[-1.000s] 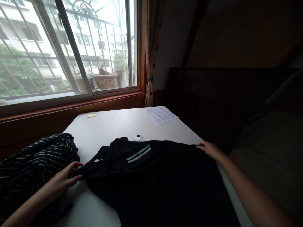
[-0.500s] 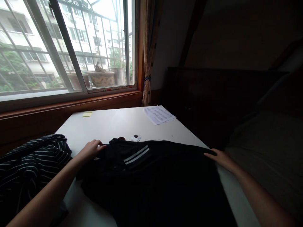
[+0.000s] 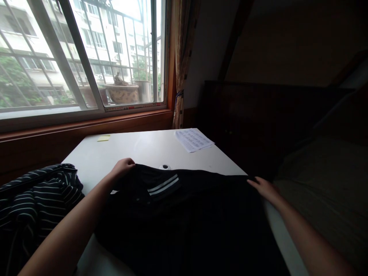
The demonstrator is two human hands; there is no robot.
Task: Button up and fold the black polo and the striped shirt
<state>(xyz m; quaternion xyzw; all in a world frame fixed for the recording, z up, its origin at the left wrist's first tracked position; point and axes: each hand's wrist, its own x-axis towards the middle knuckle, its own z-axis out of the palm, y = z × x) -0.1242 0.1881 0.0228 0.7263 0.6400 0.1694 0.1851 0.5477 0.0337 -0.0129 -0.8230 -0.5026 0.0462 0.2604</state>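
Note:
A black shirt [image 3: 201, 214] with two pale stripes and small buttons lies spread over the white table [image 3: 143, 147]. My left hand [image 3: 124, 166] pinches its far left corner, fingers closed on the cloth. At the far right corner, my right hand [image 3: 263, 188] grips the edge between thumb and fingers. The shirt's far edge runs fairly straight between both hands. Its near part is too dark to make out in detail.
A striped dark garment [image 3: 43, 199] is heaped at the left. Printed papers [image 3: 194, 140] and a yellow sticky note [image 3: 104, 138] lie at the back. A round white piece [image 3: 165, 167] sits just beyond the shirt. The window [image 3: 120, 57] is behind.
My left hand has let go of the shirt's left side, moved up and right, and taken the far left corner, lifting that edge a little. My right hand keeps its hold on the right corner.

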